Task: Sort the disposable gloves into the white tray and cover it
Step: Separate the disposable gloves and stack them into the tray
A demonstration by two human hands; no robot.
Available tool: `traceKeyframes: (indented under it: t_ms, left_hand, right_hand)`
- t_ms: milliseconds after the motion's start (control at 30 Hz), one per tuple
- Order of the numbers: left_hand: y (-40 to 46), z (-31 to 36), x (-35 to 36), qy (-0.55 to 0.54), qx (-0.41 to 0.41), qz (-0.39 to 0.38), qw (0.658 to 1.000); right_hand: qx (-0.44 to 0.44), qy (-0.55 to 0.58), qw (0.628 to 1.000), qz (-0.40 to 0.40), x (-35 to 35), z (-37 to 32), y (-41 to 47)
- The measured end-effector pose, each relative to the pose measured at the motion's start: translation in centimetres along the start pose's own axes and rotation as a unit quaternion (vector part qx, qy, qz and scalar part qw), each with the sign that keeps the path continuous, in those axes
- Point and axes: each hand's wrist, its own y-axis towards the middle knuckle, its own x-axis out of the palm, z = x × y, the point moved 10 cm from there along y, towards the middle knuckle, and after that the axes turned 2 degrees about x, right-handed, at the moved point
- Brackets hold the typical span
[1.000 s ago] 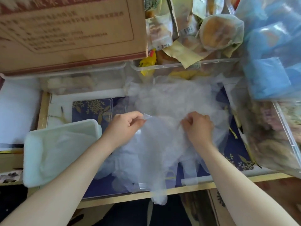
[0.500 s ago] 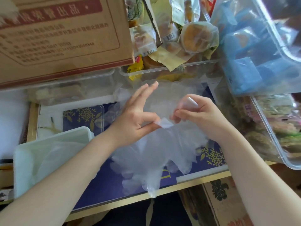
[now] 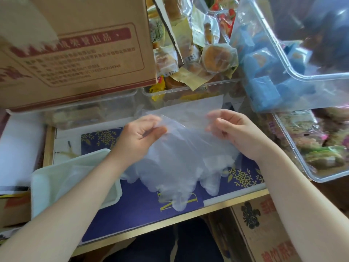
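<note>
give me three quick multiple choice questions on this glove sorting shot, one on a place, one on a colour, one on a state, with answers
1. Where is the white tray?
A. under the left forearm
B. beside the right hand
C. on the cardboard box

2. What colour is the mat?
A. red
B. dark blue
C. green

3. How is the disposable glove held?
A. lying untouched
B. in one hand only
C. pinched at its cuff by both hands

Answers: A, the tray's rim shows beneath that arm; B, dark blue with yellow flowers; C, left hand and right hand each grip it.

Both forearms are bare — no sleeves, watch or rings on the left hand (image 3: pixel 140 136) or right hand (image 3: pixel 233 132).
</note>
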Motion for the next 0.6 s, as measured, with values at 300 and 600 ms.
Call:
traceKeyframes:
  t_ms: [300,600]
  left_hand:
    - [-2.2,-0.7,-2.6,-0.09,-0.146,0.062,0.983]
    - [-6.0,-7.1,-10.7,-0.078,-0.298,0.325,0.894]
  right_hand:
    - [-0.003,-0.112,0.994,0.01,3.1,-4.0,0.9]
    - [-0.054,0.099,0.987,0.114,-0.4,-7.5,-0.1]
